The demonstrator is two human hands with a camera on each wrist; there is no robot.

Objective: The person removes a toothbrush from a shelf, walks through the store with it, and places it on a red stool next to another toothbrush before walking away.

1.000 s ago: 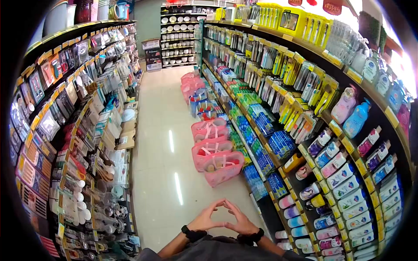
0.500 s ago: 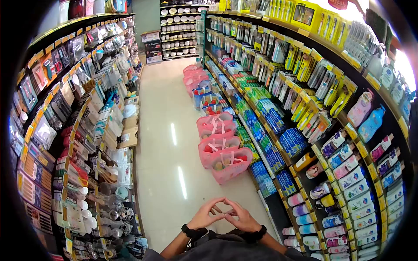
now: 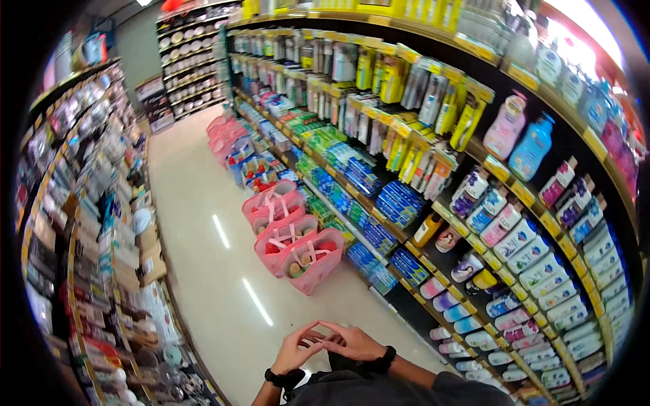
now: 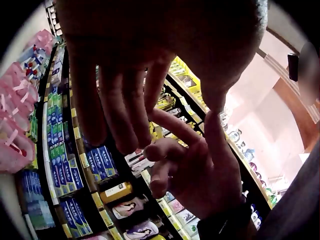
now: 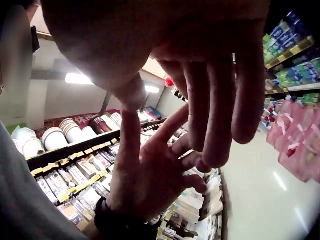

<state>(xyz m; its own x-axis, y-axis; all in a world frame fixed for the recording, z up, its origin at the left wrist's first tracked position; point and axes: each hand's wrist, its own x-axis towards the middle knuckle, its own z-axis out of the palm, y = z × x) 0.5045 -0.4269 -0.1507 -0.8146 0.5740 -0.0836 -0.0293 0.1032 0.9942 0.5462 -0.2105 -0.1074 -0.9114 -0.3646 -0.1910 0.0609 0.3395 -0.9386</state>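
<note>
In the head view my left hand point(image 3: 296, 350) and right hand point(image 3: 359, 344) are held together in front of the body, with fingertips meeting and nothing between them. Both wrists wear black bands. The left wrist view shows the dark left hand point(image 4: 150, 45) close up, its fingers extended, with the right hand point(image 4: 205, 172) facing it and the two thumbs touching. From the right wrist, the right hand point(image 5: 200, 65) fills the top and the left hand point(image 5: 147, 182) appears beyond it, fingers loosely bent.
Pink bags point(image 3: 308, 260) stand on the aisle floor point(image 3: 203, 271) along the right shelf. That shelf carries toothpaste boxes point(image 3: 399, 203), lotion bottles point(image 3: 531, 152) and hanging packs point(image 3: 379, 74). Kitchen utensils hang on the left rack point(image 3: 95, 271). Bowls point(image 3: 189, 51) fill shelves at the far end.
The head view has swung to the right and tilted, so bags and shelves sit further left in it. The hands stay together, their fingers drawn closer.
</note>
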